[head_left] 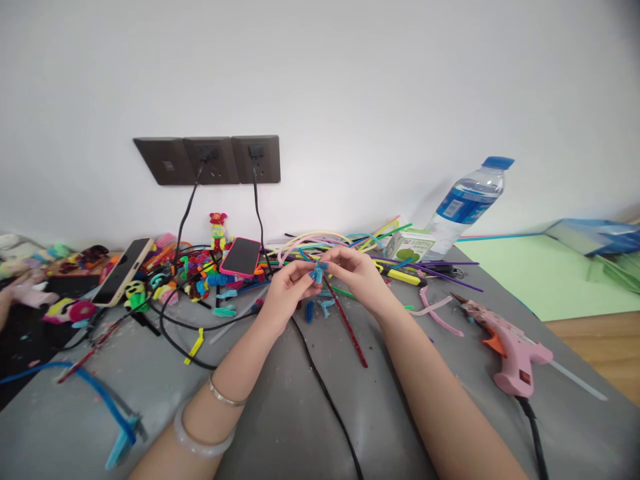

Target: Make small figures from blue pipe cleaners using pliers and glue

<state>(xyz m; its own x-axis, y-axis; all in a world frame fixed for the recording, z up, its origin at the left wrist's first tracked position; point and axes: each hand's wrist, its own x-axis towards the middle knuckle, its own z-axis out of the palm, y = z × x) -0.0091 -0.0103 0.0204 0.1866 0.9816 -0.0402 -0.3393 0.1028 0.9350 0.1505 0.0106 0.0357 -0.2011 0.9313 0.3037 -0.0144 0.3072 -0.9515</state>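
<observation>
My left hand (293,287) and my right hand (357,273) meet over the grey table, fingertips pinched around a small light-blue pipe cleaner piece (319,273). Its exact shape is partly covered by my fingers. Just below it on the table lie a short dark-blue fuzzy piece (310,311) and a bent light-blue pipe cleaner (327,307). A red glittery pipe cleaner (347,327) slants down to the right from under my hands. Behind them is a loose heap of colored pipe cleaners (313,241).
A pink glue gun (517,357) lies at right with its cord trailing forward. A tilted water bottle (465,207) and a small green-white box (411,245) stand near the wall. Phones (241,258), finished fuzzy figures (218,230) and black cables (325,393) crowd the left and middle.
</observation>
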